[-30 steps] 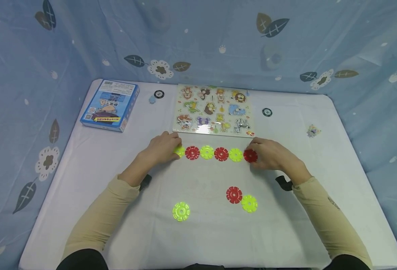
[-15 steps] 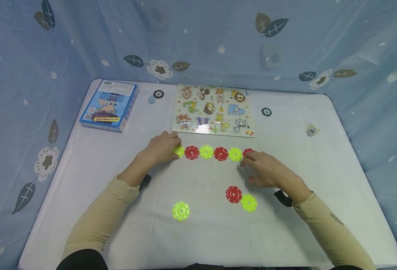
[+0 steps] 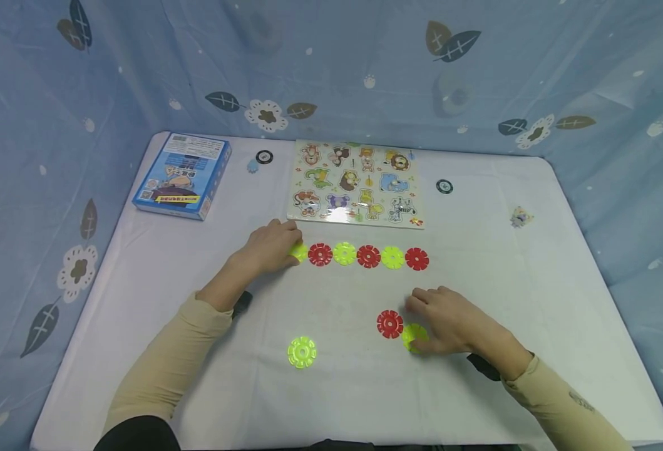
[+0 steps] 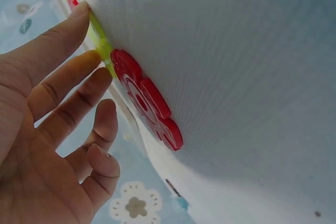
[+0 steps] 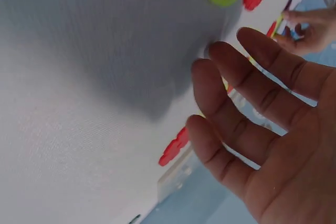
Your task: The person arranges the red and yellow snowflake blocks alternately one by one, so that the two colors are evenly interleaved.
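Note:
In the head view a row of alternating red and yellow-green flower-shaped plastic discs lies on the white cloth. My left hand [image 3: 272,247] pinches a yellow-green disc [image 3: 300,252] at the row's left part, thumb on one edge and fingertips on the other. The left wrist view also shows a red disc [image 4: 147,99] beyond it, hidden under the hand from above. My right hand [image 3: 449,321] hovers with fingers spread over a loose yellow-green disc [image 3: 411,338], partly covering it. Beside that one lies a red disc [image 3: 390,324]. Row's right end is a red disc [image 3: 417,259].
A single yellow-green disc [image 3: 302,352] lies near the front. Behind the row is an animal puzzle board [image 3: 356,185]; a blue box [image 3: 183,175] stands at back left. Small black rings [image 3: 444,186] and a little sticker-like piece [image 3: 521,217] lie around the board.
From the red disc at the row's right end, my right hand has let go and come toward me, over the loose yellow-green disc. My left hand has stayed in place.

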Demonstrator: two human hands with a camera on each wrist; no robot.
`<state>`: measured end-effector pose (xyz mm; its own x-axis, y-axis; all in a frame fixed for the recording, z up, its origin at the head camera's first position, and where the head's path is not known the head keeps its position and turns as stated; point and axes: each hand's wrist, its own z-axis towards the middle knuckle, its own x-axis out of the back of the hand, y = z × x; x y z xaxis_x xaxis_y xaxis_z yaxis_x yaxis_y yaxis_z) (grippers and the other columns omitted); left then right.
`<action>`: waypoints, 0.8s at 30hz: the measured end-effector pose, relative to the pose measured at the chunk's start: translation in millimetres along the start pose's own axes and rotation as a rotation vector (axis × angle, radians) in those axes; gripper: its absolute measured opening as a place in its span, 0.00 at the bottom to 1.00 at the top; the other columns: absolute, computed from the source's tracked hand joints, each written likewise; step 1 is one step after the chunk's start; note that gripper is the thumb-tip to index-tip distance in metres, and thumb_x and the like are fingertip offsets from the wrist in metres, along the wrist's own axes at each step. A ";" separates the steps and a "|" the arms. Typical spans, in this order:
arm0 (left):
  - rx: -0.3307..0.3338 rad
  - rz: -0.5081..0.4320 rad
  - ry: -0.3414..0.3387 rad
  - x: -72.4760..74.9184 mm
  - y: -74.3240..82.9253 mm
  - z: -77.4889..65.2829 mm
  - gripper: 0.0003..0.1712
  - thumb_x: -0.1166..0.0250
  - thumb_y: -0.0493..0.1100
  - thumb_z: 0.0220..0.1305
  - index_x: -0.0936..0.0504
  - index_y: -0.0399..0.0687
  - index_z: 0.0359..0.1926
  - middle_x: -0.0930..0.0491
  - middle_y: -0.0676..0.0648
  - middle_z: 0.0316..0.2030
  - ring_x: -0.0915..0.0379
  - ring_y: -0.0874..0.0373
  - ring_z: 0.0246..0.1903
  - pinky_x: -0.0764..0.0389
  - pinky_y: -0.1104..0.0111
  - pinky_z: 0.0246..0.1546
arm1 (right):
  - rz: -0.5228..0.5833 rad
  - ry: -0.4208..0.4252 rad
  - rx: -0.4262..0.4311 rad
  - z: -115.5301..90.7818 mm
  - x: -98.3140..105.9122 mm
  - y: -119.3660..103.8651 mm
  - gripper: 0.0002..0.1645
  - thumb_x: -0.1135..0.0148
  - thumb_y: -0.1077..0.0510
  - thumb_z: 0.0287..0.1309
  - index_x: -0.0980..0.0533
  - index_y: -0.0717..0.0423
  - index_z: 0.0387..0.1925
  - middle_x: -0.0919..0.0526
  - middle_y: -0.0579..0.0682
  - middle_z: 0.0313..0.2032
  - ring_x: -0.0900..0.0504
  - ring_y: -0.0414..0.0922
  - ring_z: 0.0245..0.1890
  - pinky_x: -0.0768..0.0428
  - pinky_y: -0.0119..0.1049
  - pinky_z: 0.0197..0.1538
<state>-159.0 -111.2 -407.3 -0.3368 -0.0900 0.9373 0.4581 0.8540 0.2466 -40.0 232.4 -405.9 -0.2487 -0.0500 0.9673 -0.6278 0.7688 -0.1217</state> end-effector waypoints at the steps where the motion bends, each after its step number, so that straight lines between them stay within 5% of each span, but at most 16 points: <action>1: 0.001 0.001 0.000 -0.1 0.0 0.0 0.25 0.27 0.50 0.54 0.19 0.46 0.52 0.22 0.48 0.47 0.31 0.52 0.42 0.26 0.63 0.37 | 0.002 -0.011 -0.007 -1.2 -0.5 -2.5 0.36 0.25 0.36 0.34 0.25 0.49 0.45 0.20 0.44 0.41 0.21 0.41 0.36 0.20 0.43 0.46; 8: 0.005 -0.002 0.003 -1.3 0.1 0.3 0.25 0.27 0.49 0.54 0.19 0.46 0.52 0.22 0.48 0.47 0.31 0.52 0.41 0.27 0.63 0.37 | -0.002 -0.083 -0.049 -5.2 -6.0 -17.5 0.40 0.25 0.35 0.34 0.28 0.50 0.47 0.25 0.45 0.41 0.26 0.38 0.32 0.19 0.39 0.42; 17: 0.009 -0.001 -0.002 -1.9 0.0 0.4 0.25 0.28 0.49 0.54 0.20 0.46 0.52 0.22 0.48 0.47 0.31 0.52 0.42 0.27 0.63 0.37 | 0.008 -0.044 -0.069 -3.3 -12.8 -30.8 0.38 0.22 0.41 0.29 0.28 0.53 0.42 0.25 0.44 0.35 0.27 0.35 0.31 0.19 0.31 0.37; 24: 0.011 -0.003 -0.004 -2.5 0.0 0.6 0.25 0.28 0.49 0.54 0.20 0.46 0.52 0.22 0.48 0.47 0.31 0.52 0.42 0.26 0.63 0.37 | -0.014 -0.057 -0.089 -3.9 -10.6 -30.1 0.36 0.21 0.43 0.28 0.27 0.52 0.41 0.24 0.45 0.35 0.27 0.38 0.31 0.19 0.36 0.39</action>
<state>-158.6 -110.6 -409.8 -0.3413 -0.0907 0.9356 0.4480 0.8593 0.2467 -15.5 212.3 -411.7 -0.2832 -0.0953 0.9543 -0.5644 0.8211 -0.0855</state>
